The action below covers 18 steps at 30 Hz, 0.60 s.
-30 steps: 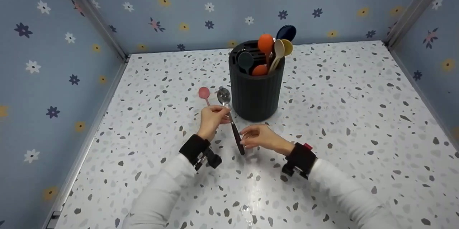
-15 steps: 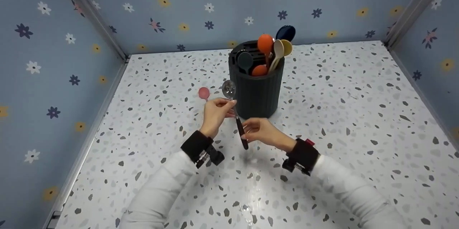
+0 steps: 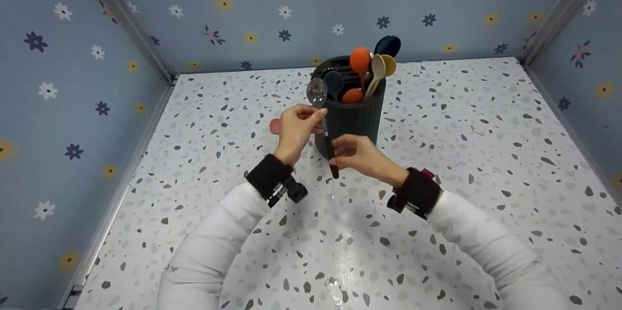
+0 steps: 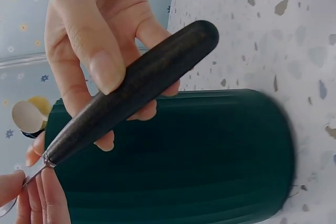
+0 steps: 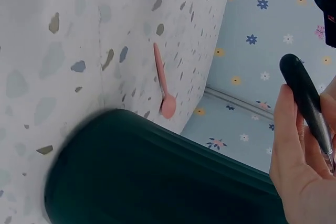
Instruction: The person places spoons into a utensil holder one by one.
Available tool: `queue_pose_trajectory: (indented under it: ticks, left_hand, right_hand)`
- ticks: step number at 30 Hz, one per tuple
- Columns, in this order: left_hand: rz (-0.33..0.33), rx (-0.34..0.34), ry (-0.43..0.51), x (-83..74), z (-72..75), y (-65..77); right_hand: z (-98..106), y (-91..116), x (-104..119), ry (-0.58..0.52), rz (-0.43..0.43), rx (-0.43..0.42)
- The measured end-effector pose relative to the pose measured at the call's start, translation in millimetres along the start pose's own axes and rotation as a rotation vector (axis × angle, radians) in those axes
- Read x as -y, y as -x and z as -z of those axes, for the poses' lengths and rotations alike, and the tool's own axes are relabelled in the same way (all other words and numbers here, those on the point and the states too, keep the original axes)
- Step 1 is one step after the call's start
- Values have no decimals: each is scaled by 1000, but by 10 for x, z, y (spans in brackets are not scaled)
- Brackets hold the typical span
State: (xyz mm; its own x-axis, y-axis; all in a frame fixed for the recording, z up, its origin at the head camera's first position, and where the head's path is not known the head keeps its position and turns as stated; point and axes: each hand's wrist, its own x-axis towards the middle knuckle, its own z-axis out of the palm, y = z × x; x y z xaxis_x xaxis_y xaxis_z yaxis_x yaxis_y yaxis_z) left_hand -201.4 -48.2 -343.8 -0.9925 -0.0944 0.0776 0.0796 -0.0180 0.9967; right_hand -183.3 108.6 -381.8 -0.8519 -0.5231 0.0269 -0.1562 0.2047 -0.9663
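A metal spoon (image 3: pixel 317 92) with a dark handle is held aloft, bowl end up, in front of the utensil holder (image 3: pixel 358 125). My left hand (image 3: pixel 294 128) pinches its metal neck between thumb and fingers. Lower down, my right hand (image 3: pixel 362 157) grips the dark handle (image 4: pixel 136 85), its thumb lying along it in the left wrist view. From the head, the spoon's bowl overlaps the holder's front left rim; whether they touch I cannot tell. A dark green spoon (image 3: pixel 333 81), orange spoons (image 3: pixel 360 60), a cream spoon (image 3: pixel 378 67) and others stand in the slotted holder.
A small pink spoon (image 5: pixel 164 85) lies on the speckled white tabletop (image 3: pixel 461 154), left of the holder and partly hidden by my left hand in the head view. Blue flowered panels (image 3: pixel 311 4) enclose the back and sides.
Both hands have lifted the metal spoon up and slightly right, and it stands more upright. My right hand, first beside the handle with fingers apart, now grips it. The holder stays put.
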Motion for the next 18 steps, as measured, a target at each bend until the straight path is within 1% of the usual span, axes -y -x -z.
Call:
queue_pose_trajectory:
  ticks: [1,5,8,14,18]
  left_hand:
    - [-11,0,2,-34,-7,-13]
    - [-49,-13,16,-167,-37,-78]
    - [-77,-22,30,-282,-53,-127]
    - [-149,-27,50,-550,-59,-222]
    - [-188,-33,66,-708,-65,-286]
  right_hand:
    - [21,-24,-5,2,4,-5]
    - [95,-78,133,36,32,-30]
    - [156,-126,242,69,69,-47]
    - [267,-236,477,127,145,-114]
    - [330,-308,614,162,169,-158]
